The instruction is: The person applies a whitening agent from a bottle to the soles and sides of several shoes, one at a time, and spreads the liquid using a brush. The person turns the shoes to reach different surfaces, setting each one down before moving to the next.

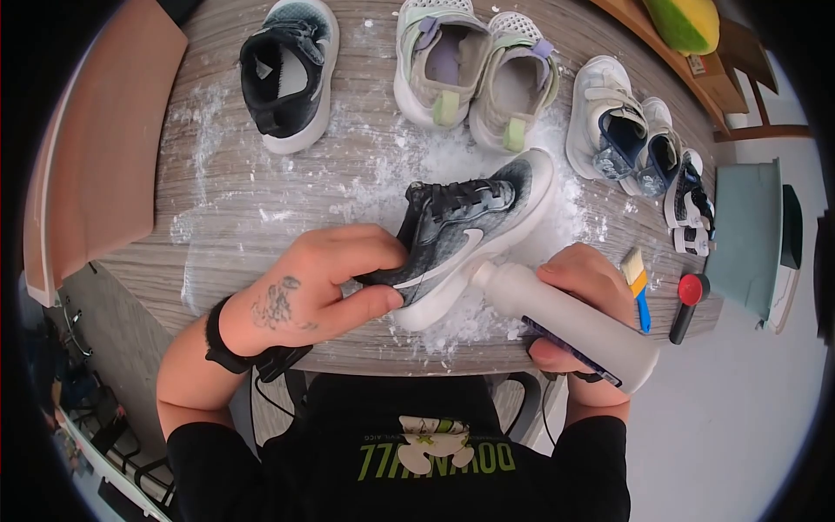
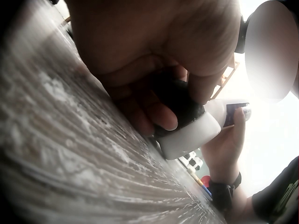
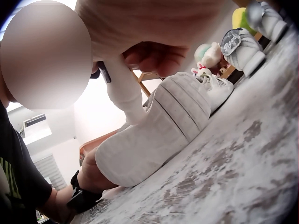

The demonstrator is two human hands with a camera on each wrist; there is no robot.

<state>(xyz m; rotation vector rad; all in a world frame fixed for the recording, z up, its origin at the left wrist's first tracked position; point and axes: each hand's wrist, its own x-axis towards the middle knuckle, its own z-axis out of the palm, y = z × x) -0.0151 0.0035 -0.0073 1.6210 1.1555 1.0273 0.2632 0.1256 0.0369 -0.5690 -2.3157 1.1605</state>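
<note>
A black-and-grey sneaker (image 1: pixel 444 226) with a white sole is tilted on its side over the powder-dusted table. My left hand (image 1: pixel 317 278) grips it at the heel, thumb on the near side; the left wrist view shows fingers curled around the dark heel (image 2: pixel 187 105). In my right hand (image 1: pixel 591 274) is a white plastic bottle (image 1: pixel 570 322) with a dark label, held slantwise. Its nozzle end points at the sneaker's midsole, right at its edge. From the right wrist, the pale sole (image 3: pixel 145 144) faces the camera, and the bottle neck (image 3: pixel 124 93) overlaps its upper edge.
White powder (image 1: pixel 365 174) is scattered over the wood-grain table. The matching black sneaker (image 1: pixel 291 78) stands at back left, a pale green-and-purple pair (image 1: pixel 439 70) at the back. White strap shoes (image 1: pixel 604 122), a brush (image 1: pixel 637 283), a red-and-black scoop (image 1: pixel 690 300) and a grey-green bin (image 1: pixel 748 235) are on the right.
</note>
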